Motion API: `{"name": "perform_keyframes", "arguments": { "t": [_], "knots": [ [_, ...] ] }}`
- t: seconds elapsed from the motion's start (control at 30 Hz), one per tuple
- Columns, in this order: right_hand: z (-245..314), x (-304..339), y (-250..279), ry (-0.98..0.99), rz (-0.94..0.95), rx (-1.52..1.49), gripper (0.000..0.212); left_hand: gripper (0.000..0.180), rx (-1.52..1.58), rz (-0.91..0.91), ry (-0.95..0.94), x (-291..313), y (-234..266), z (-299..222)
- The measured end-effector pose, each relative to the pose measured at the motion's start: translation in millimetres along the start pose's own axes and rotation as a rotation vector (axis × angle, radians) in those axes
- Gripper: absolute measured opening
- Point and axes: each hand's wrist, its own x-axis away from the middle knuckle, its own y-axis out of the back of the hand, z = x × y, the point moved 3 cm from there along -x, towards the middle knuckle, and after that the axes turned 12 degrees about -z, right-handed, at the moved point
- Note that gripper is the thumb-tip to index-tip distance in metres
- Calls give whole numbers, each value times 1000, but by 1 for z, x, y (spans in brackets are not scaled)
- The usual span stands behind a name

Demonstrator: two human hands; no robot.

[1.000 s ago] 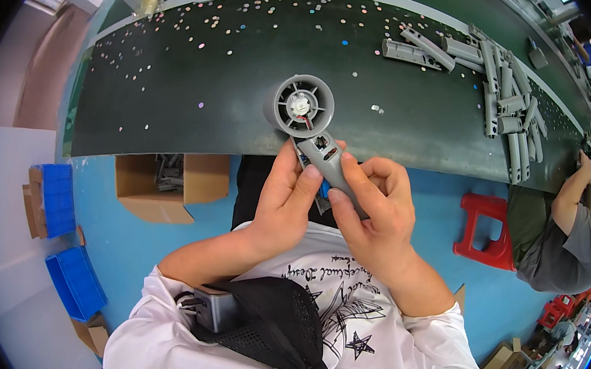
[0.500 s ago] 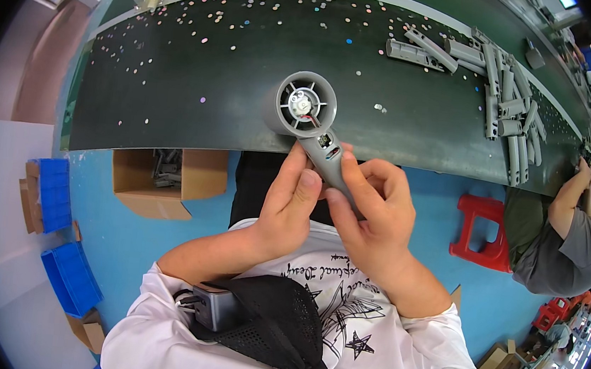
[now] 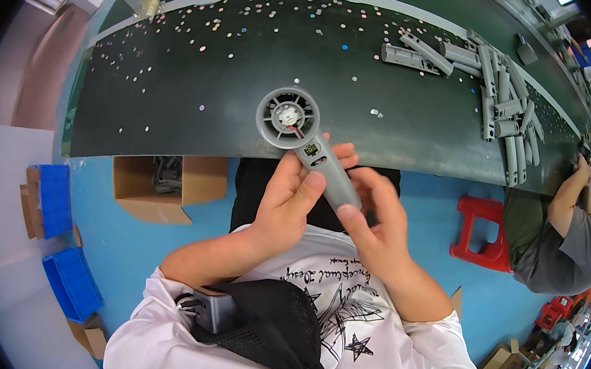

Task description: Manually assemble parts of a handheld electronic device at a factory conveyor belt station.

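Note:
I hold a grey handheld fan point(image 3: 335, 181) over the near edge of the table, its round head point(image 3: 289, 118) pointing away and to the left. Inside the ring, spokes surround a white hub with a red wire beside it. Two small openings show near the neck, one with a circuit part in it. My left hand point(image 3: 287, 194) wraps the handle from beneath, thumb on its side and fingertips showing past the far side. At the handle's lower end, my right hand point(image 3: 380, 225) has its thumb against the tip and its fingers curved beside it.
Grey handle shells point(image 3: 506, 105) lie piled on the table's right. Small round dots point(image 3: 232, 27) are scattered over the dark green tabletop point(image 3: 174, 116). Below stand a cardboard box point(image 3: 203, 183) with grey parts, blue bins point(image 3: 73, 280) and a red stool point(image 3: 479, 234). A co-worker point(image 3: 564, 242) sits right.
The fan has moved slightly left and toward me, and its handle has turned to show more of its face. My right hand has slid down to the handle's end.

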Motion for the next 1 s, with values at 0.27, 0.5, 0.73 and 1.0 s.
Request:
{"name": "perform_keyframes", "arguments": {
  "t": [0.27,0.5,0.73,1.0],
  "knots": [
    [12,0,6,-268,85,-380,43,78,-176,-81,-36,-6,11,-20],
    [17,4,24,61,70,-86,43,120,-379,-113,-419,-16,17,-47],
    [33,3,30,245,5,67,41,103,-508,90,-606,-17,11,-45],
    [22,10,27,124,-87,16,36,98,-559,109,-763,-19,12,-29]
  ]
}}
